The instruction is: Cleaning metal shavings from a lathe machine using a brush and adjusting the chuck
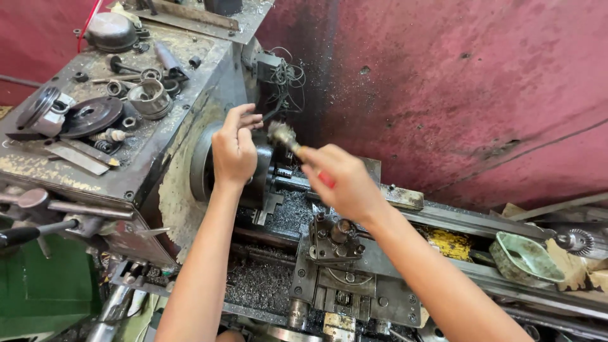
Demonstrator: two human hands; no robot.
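The left hand (233, 152) is wrapped over the round dark steel lathe chuck (256, 183), fingers curled on its rim; the right hand (339, 183), just beside it, is clenched around a red-handled brush (283, 135) whose grubby bristles sit against the chuck's top edge, blurred; left of both, the grimy grey headstock top (158, 133) carries loose rings and discs; below the right hand stands the square tool post (335, 237); far right lies a chipped pale green dish (527, 258).

Tool post (334, 239) just below, open wall (456, 95) side.
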